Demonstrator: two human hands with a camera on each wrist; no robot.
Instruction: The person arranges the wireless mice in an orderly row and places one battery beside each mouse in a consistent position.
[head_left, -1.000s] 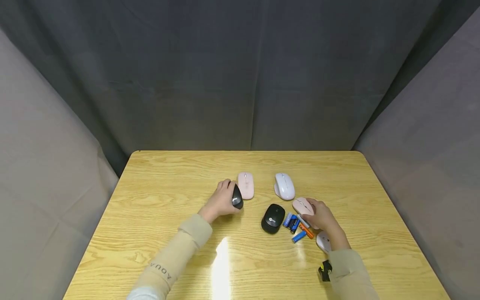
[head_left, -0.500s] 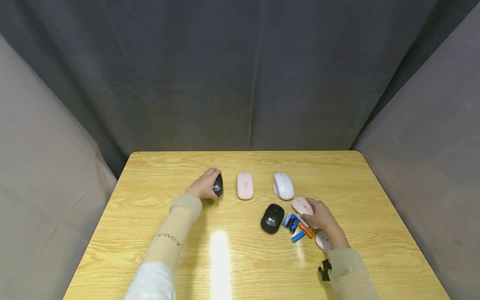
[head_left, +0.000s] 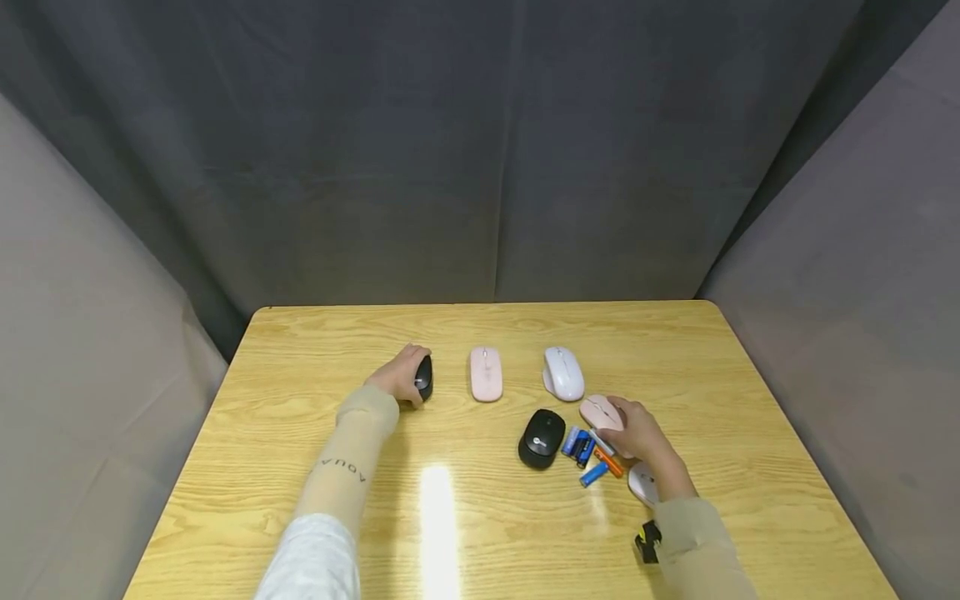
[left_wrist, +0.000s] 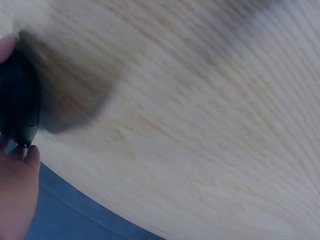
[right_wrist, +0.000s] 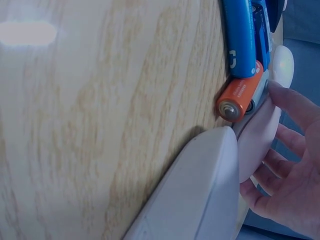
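Nearest me, a cream left sleeve (head_left: 337, 475) and a matching right sleeve (head_left: 697, 533) reach over the wood-grain table (head_left: 262, 492), a bright streak of light lying between them. Tucked against the right cuff is a small black-and-yellow object (head_left: 645, 543), too indistinct to make out. A little farther, a pale mouse (head_left: 641, 483) sits partly hidden by the right wrist. Past it the batteries cluster: a blue battery (head_left: 594, 475) in front, an orange battery (head_left: 610, 463) just beside, then a grey battery (head_left: 602, 442) and several other blue ones (head_left: 582, 450). A black mouse (head_left: 542, 437) stands upright beside the cluster, towards the person's left. The right hand (head_left: 637, 432) grips a pink mouse (head_left: 598, 412) just beyond the batteries, thumb on one side and fingers on the other. Farther off and well to the left, the left hand (head_left: 400, 375) grasps a smaller dark mouse (head_left: 424, 378) between thumb and fingers; whether it touches the wood I can't tell. Between the hands, towards the back, lie another pink mouse (head_left: 486, 374) and a glossy white mouse (head_left: 564, 374), well apart. Behind the table's far edge hangs a dark grey curtain (head_left: 360, 167).
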